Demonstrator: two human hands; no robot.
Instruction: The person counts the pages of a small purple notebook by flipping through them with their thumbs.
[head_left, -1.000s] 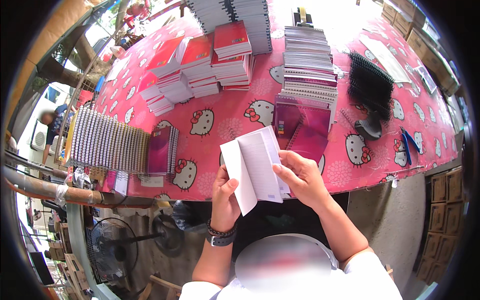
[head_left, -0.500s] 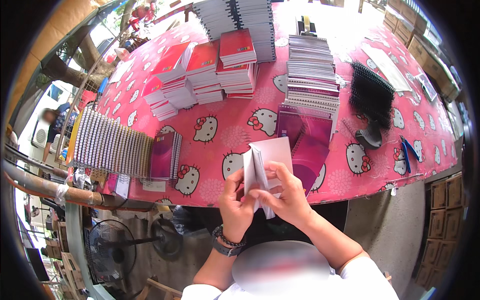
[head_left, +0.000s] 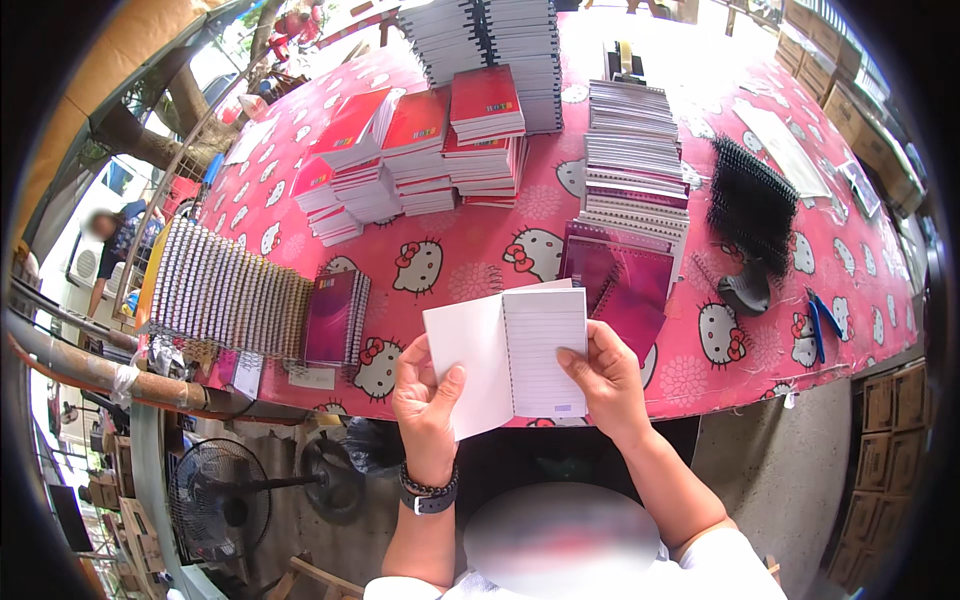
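Observation:
Between my two hands a small notebook (head_left: 545, 350) lies spread wide, a blank white page or inner cover on its left side and a lined page on its right. My left hand (head_left: 428, 400) grips the blank side, thumb on top and fingers beneath. My right hand (head_left: 603, 380) holds the lined side, its thumb pressing on the page near the outer edge. Just beyond the notebook lie purple-covered notebooks (head_left: 640, 290) with punched edges, and a tall stack of notebook blocks (head_left: 632, 140) reaches away behind them.
Red-covered notebooks (head_left: 415, 120) are piled at the back left of the pink table (head_left: 470, 255). Spiral-bound notebooks (head_left: 225, 290) stand in a row at the left. Black binding coils (head_left: 750, 200), a dark rounded object (head_left: 745, 292) and blue-handled pliers (head_left: 824, 318) lie at right.
The notebook has gone from partly folded, pages fanned upright between my fingers, to lying wide with two faces toward me. My hands have moved apart.

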